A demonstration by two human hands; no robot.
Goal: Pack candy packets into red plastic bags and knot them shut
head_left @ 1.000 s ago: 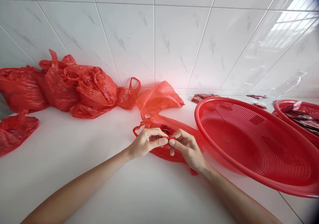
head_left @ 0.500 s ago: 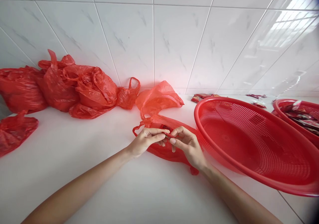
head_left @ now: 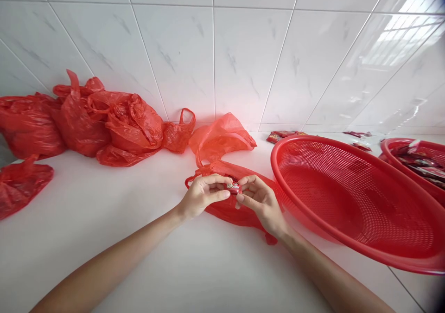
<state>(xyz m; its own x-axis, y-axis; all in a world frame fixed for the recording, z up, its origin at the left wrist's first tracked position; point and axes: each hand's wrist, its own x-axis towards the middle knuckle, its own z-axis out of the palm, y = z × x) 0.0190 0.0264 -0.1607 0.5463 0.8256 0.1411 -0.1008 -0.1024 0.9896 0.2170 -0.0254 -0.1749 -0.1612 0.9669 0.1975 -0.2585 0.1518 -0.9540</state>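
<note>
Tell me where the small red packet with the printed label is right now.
The small red packet is in the head view, near the centre, between the left hand and right hand.

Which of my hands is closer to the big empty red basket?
Your right. The right hand is just left of the basket; the left hand is farther left, beyond the right.

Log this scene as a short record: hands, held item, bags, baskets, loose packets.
left hand: fingertips on the small red packet
right hand: fingertips at the packet's other end
under the hands: open red plastic bag
left side: bulging red bags along the tiled wall
large basket: red, perforated, tilted
second basket: red, holding packets
loose packets: behind the large basket
</note>
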